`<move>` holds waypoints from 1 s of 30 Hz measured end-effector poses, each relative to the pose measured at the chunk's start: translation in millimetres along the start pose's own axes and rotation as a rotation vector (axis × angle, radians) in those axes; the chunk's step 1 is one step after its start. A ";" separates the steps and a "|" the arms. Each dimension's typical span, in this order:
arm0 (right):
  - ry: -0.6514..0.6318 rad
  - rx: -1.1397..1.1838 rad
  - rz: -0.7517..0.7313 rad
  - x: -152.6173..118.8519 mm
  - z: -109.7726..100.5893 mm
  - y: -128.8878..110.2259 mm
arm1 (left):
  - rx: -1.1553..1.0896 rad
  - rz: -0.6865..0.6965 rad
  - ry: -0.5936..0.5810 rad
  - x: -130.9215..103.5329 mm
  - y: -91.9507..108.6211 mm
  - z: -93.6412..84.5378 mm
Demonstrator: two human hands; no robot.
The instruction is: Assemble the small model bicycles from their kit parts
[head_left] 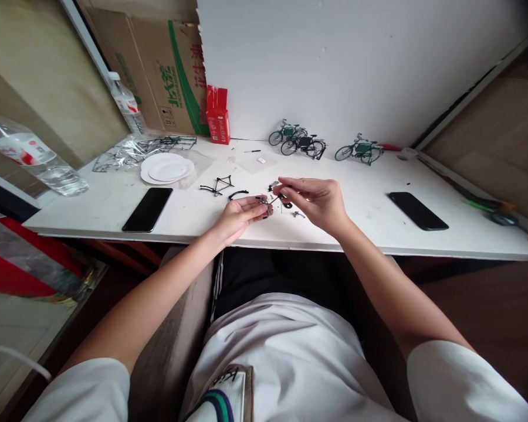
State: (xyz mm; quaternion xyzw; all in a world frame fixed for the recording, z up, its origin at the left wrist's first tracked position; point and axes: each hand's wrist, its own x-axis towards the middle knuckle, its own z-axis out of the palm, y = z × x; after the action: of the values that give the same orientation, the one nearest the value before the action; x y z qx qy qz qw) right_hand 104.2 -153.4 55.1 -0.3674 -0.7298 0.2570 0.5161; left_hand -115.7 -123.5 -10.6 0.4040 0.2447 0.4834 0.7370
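Two hands [242, 215] [314, 198], one part [268, 207], three bicycles [287, 133] [305, 144] [361, 149]

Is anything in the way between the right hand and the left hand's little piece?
Nothing I can see: the thin tool in the right hand reaches toward the small part in the left hand. The black bicycle frame lies farther back.

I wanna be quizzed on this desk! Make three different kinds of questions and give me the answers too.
1. How many toy bikes stand on the desk?
2. True or false: the two phones lie stacked on each other.
3. Which hand pinches the thin rod?

Key:
1. Three.
2. False: one phone is at the left, the other phone at the right.
3. The right hand.
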 end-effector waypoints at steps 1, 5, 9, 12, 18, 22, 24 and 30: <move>0.022 -0.002 0.015 0.0 0.0 0.6 | -0.003 0.001 -0.001 0.4 -0.4 -0.4; 0.092 -0.020 0.049 0.2 2.1 3.5 | 0.008 -0.003 -0.012 1.4 -2.0 -1.6; 0.163 -0.103 -0.004 -1.7 8.7 6.0 | 0.013 0.005 0.009 1.8 -2.5 -1.0; 0.227 -0.166 -0.063 -5.1 13.8 10.4 | 0.020 0.016 0.021 1.0 -1.8 0.6; 0.200 -0.203 -0.164 -5.6 10.9 17.8 | 0.039 0.034 0.028 -0.9 -2.2 2.0; 0.111 -0.134 -0.190 -3.0 9.2 12.2 | 0.028 0.051 0.046 0.2 -3.5 0.9; 0.116 -0.095 -0.168 -2.3 9.7 9.7 | 0.023 0.049 0.052 1.2 -3.7 0.2; 0.176 -0.041 -0.051 -1.8 9.4 10.3 | 0.046 0.033 0.040 1.6 -3.5 -0.8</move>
State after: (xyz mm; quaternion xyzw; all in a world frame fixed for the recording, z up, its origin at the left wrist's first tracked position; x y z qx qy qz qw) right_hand 98.5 -148.7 43.2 -0.3801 -0.6958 0.1955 0.5772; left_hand -113.9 -122.5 -14.0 0.4152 0.2639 0.4979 0.7142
